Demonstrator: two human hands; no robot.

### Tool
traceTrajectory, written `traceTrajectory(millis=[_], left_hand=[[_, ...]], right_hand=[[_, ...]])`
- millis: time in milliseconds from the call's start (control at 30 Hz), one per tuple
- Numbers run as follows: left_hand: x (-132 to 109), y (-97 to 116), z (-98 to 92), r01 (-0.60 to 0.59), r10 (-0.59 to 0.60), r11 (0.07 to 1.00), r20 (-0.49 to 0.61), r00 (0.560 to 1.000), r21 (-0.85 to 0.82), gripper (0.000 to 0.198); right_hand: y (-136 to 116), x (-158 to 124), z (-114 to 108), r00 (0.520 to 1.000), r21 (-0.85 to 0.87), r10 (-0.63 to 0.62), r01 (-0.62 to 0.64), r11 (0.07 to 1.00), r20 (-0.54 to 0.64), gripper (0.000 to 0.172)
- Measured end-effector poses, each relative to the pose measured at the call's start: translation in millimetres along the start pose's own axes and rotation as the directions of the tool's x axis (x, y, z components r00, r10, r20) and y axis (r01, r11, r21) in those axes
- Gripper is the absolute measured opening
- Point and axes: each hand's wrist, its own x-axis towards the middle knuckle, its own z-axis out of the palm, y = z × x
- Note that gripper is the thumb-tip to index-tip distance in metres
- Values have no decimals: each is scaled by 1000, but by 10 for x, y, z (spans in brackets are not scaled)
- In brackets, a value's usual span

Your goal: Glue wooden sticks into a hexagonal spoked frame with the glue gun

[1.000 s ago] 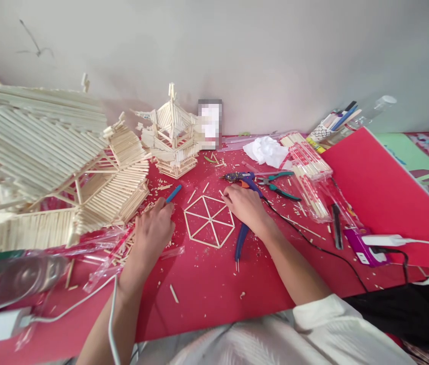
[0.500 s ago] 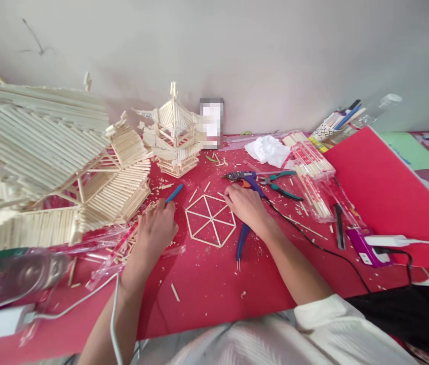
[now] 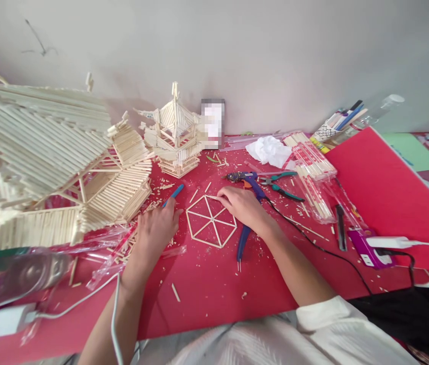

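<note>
A flat hexagon frame (image 3: 211,219) of thin wooden sticks, with spokes meeting in its centre, lies on the red table. My right hand (image 3: 245,207) is at its upper right edge, thumb and fingertips pinching a short wooden stick (image 3: 213,197). My left hand (image 3: 157,228) rests left of the frame, thumb apart from the other fingers, over scattered stick pieces; its fingertips are partly hidden. Just beyond those fingers lies a blue pen (image 3: 173,194). A glue gun (image 3: 246,178) lies behind my right hand, and blue-handled cutters (image 3: 242,243) lie partly under the wrist.
A large stick-built pavilion model (image 3: 47,147) fills the left side; a smaller stick tower (image 3: 176,137) stands behind. Green-handled pliers (image 3: 282,185), stick packs (image 3: 313,172), crumpled tissue (image 3: 269,151) and a purple power strip (image 3: 372,248) lie right. A white cable (image 3: 114,309) crosses my left forearm.
My right hand has moved slightly left along the frame's upper edge, bringing the stick toward the top corner. My left hand has drawn back a little, uncovering more of the blue pen.
</note>
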Motion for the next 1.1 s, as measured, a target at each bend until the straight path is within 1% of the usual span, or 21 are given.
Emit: traceTrajectory(millis=[67, 167, 267, 367, 467, 633, 700, 767, 867, 967, 1100], left_hand=[[-3, -9, 21, 8, -9, 999, -38, 999, -38, 33], [-11, 0, 10, -22, 13, 996, -104, 994, -83, 25], [-22, 32, -17, -72, 54, 994, -199, 979, -82, 25], [-34, 70, -12, -161, 133, 983, -252, 959, -93, 30], [-43, 106, 40, -299, 241, 944, -322, 915, -142, 28], [-49, 136, 155, -508, 363, 829, -466, 807, -234, 23], [-51, 140, 182, -547, 379, 802, -504, 776, -239, 22], [-53, 147, 193, -559, 371, 792, -534, 760, -245, 20], [-53, 165, 189, -561, 358, 787, -550, 755, -257, 19], [-48, 179, 188, -549, 337, 784, -545, 768, -290, 19], [-46, 181, 197, -538, 277, 762, -568, 775, -362, 21]], right_hand=[[-6, -8, 9, 999, 35, -48, 49, 998, -14, 15], [-19, -21, 16, 996, 83, -84, 86, 993, -27, 16], [-48, -29, 4, 992, 161, -118, 125, 979, -48, 19], [-104, -32, -33, 988, 240, -136, 148, 959, -68, 18], [-170, -36, -74, 986, 305, -150, 163, 938, -66, 17], [-236, -52, -93, 981, 390, -185, 192, 900, -56, 18], [-246, -56, -91, 982, 423, -182, 188, 886, -54, 19], [-251, -57, -90, 983, 457, -175, 178, 871, -49, 20], [-253, -58, -92, 987, 515, -158, 156, 843, -41, 20], [-251, -60, -101, 991, 554, -127, 122, 823, -29, 19], [-250, -61, -120, 996, 604, -91, 79, 793, -10, 18]])
